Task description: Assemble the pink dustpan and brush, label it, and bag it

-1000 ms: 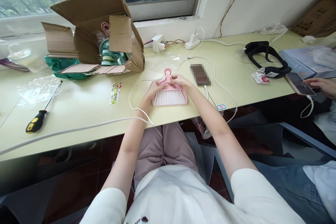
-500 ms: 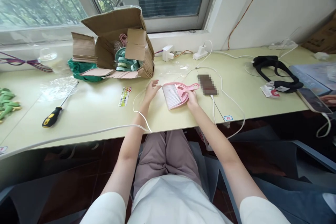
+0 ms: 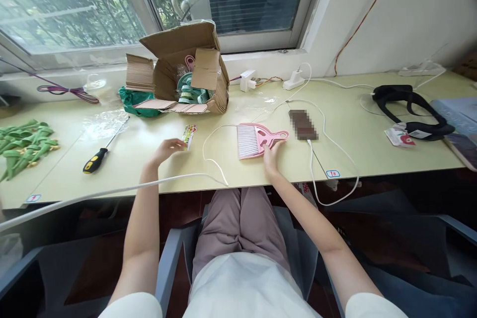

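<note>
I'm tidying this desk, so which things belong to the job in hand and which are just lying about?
Job in hand:
pink brush and dustpan, in the right hand
printed card, at the left hand
perhaps the open box, showing a similar pink loop

Lying about, apparently:
screwdriver
phone
black headset
green pieces

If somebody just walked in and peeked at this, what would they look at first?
Probably the bright pink brush and dustpan near the middle of the table, with the person's right hand at its handle. Next might be the big open cardboard box behind it, by the window, with green things inside. A black-and-yellow screwdriver lies off to the left, too.
</note>
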`<state>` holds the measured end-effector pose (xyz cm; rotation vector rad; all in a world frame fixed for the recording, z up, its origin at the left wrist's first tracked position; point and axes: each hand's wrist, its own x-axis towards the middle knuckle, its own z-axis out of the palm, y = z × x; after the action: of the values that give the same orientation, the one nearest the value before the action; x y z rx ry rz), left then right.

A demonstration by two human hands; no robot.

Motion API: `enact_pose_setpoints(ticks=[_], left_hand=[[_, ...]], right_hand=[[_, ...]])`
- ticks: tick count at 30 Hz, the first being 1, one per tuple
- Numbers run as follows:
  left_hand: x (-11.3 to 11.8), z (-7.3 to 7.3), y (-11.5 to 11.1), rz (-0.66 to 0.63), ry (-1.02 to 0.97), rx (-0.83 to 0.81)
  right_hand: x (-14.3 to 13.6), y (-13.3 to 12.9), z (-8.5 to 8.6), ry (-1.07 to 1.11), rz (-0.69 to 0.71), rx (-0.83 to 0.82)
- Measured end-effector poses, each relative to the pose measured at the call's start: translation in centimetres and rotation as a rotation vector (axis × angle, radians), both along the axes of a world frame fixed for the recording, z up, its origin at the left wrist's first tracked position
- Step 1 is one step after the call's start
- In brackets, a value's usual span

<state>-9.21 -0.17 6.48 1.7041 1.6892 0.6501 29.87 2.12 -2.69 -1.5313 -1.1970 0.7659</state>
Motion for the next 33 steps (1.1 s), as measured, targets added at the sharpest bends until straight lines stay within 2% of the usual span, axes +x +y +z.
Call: enact_pose_setpoints(ticks=[2, 3, 4, 8, 12, 15, 19, 26, 30, 33], left_hand=[[0.4, -1.2, 2.4, 0.414, 0.205, 0.123], [1.1, -1.7, 3.5, 0.528, 0.309, 0.122], [1.9, -2.0, 4.5, 0.569, 0.384, 0.109], [4.4, -2.1, 7.1, 0.51, 0.527, 0.012], [4.1, -1.5, 7.2, 0.484, 0.541, -0.097], [2.9, -1.8, 5.6, 0.519, 0.499, -0.062], [1.6, -2.7, 2.3, 0.582, 0.512, 0.022], [0.6, -2.1, -1.3, 0.437, 0.443, -0.063], [0.9, -1.8, -2.3, 0.364, 0.474, -0.019], [1.4, -1.7, -3.0, 0.317, 0.445, 0.009]], right_hand=[[-0.2, -0.8, 0.3, 0.06, -0.049, -0.06], [-0.3, -1.2, 0.5, 0.076, -0.058, -0.059], [-0.3, -1.6, 0.7, 0.064, -0.041, -0.032], [0.0, -2.5, 1.3, 0.03, -0.021, 0.042], [0.3, -2.6, 1.1, 0.067, -0.055, 0.093], [0.3, -2.6, 0.9, 0.073, -0.061, 0.139], [0.2, -2.5, 0.9, 0.103, -0.066, 0.168], [0.1, -3.7, 1.8, 0.034, -0.076, 0.115], [-0.1, -5.7, 3.3, -0.008, -0.045, 0.103], [-0.8, -7.6, 4.7, -0.068, -0.017, 0.158]])
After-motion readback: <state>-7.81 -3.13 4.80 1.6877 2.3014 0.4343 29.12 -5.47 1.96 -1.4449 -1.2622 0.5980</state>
